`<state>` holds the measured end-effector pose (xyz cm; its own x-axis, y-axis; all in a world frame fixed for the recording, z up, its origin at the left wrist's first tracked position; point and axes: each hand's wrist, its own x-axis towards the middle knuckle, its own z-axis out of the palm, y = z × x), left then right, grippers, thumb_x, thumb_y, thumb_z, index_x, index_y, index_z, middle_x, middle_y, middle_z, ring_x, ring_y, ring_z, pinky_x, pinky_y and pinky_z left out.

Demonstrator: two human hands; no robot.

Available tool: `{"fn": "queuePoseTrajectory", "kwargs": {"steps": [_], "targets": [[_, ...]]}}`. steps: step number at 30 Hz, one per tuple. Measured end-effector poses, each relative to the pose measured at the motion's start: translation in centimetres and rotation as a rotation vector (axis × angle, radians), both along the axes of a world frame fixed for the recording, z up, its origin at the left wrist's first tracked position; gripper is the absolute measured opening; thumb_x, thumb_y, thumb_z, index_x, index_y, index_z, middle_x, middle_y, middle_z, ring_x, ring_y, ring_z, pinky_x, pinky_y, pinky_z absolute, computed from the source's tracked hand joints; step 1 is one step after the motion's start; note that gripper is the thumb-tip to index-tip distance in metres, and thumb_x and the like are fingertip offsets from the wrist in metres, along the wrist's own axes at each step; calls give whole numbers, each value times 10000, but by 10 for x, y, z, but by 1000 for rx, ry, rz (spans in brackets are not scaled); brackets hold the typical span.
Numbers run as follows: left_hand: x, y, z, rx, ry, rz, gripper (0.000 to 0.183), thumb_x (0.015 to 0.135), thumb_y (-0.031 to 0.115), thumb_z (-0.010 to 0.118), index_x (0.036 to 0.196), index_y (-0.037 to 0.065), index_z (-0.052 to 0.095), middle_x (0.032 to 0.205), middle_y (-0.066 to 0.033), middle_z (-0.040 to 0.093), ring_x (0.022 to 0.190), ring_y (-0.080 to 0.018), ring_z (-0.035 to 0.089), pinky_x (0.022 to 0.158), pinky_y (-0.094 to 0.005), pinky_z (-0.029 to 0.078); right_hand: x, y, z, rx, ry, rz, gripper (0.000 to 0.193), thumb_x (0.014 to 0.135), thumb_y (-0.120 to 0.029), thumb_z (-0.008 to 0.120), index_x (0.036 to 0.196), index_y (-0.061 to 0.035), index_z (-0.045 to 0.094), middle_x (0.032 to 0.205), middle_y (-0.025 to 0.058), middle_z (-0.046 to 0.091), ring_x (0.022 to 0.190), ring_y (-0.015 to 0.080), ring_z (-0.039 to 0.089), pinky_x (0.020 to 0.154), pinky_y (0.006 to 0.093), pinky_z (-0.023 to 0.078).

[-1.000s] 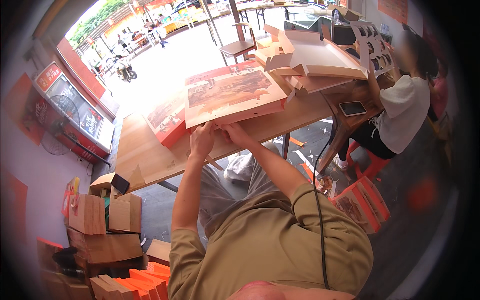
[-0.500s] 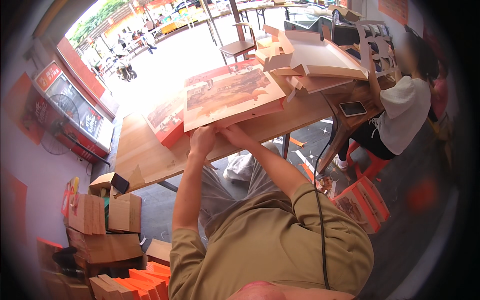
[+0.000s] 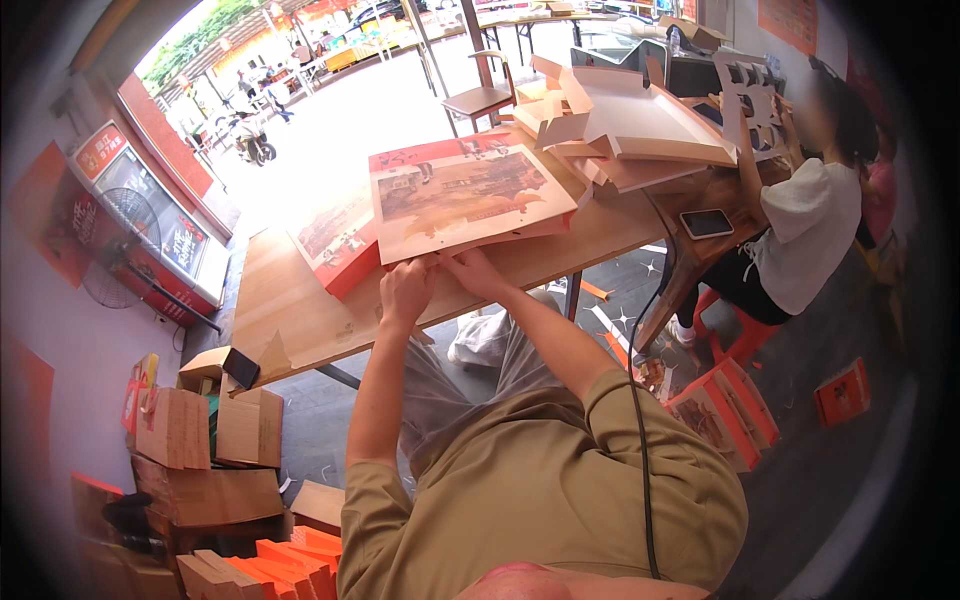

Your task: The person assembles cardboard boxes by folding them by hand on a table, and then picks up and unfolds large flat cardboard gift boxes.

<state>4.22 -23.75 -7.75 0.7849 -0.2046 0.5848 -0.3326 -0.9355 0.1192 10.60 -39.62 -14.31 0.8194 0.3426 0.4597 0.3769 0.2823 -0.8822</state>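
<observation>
Both bare hands are at the near side of a big flat box [image 3: 462,190]. The left hand [image 3: 407,288] has bent fingers, and the right hand [image 3: 470,273] is just beside it, with bent fingers too. The fingertips are hard to see at the edge. So I cannot tell how far open each hand is, or if it pinches the card or just presses on it.

To do this part well, I think both hands should work together, softly and evenly, and keep the top lined up with the side. A hard push could bend the card.

The box lies on the wooden table [image 3: 268,300], in front of the person and a little back from the near edge. Its picture side is up. Its long way goes left to right, and the right end is a bit farther off. One long side faces the person. I cannot tell which way up the picture is.

A red and cream box [image 3: 338,240] is right by its left end. Past its right end is a heap of open pale boxes [image 3: 645,118]. A co-worker [image 3: 805,215] sits on the right and holds a white sheet with holes [image 3: 738,95]. Farther off are a brown chair [image 3: 480,101] and a motorbike [image 3: 250,140].
</observation>
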Motion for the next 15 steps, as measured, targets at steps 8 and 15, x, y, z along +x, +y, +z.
{"fn": "queuePoseTrajectory", "kwargs": {"steps": [8, 15], "targets": [[9, 12, 19, 151, -209, 156, 220, 950, 254, 608, 803, 100, 665, 777, -91, 678, 659, -295, 708, 601, -415, 576, 6, 2, -16, -88, -123, -81, 178, 1019, -159, 563, 1037, -19, 671, 923, 33, 685, 898, 90, 636, 782, 303, 514], [10, 39, 37, 151, -212, 267, 186, 903, 173, 590, 768, 70, 665, 798, -113, 689, 696, -306, 713, 615, -426, 576, 20, -15, -20, 356, 456, -111, 272, 994, -312, 501, 788, -136, 482, 679, 10, 474, 596, 150, 550, 544, 314, 414]]}}
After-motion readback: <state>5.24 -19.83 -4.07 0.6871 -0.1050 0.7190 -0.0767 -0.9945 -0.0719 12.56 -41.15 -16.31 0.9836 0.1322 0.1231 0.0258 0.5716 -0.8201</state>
